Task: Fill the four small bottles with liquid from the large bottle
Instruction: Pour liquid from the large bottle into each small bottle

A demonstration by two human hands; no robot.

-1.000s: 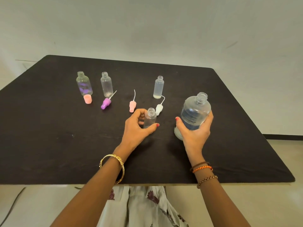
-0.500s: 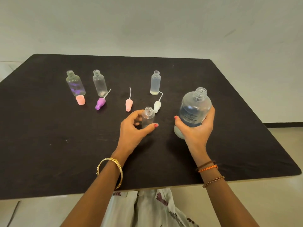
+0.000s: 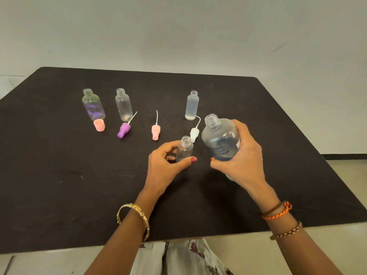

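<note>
Right hand wrapped round large bottle, tilted left, base hidden behind palm. Left hand pinching small bottle, upright on table, lower part covered by fingers.

A dark bench with rounded far corners carries everything, spreading to all sides of the grip. Beyond the grip rises a plain pale wall. Nearer than the grip, past the bench's near edge, lies white cloth with a dark floral print. Right of the grip, pale floor meets a dark baseboard.
</note>
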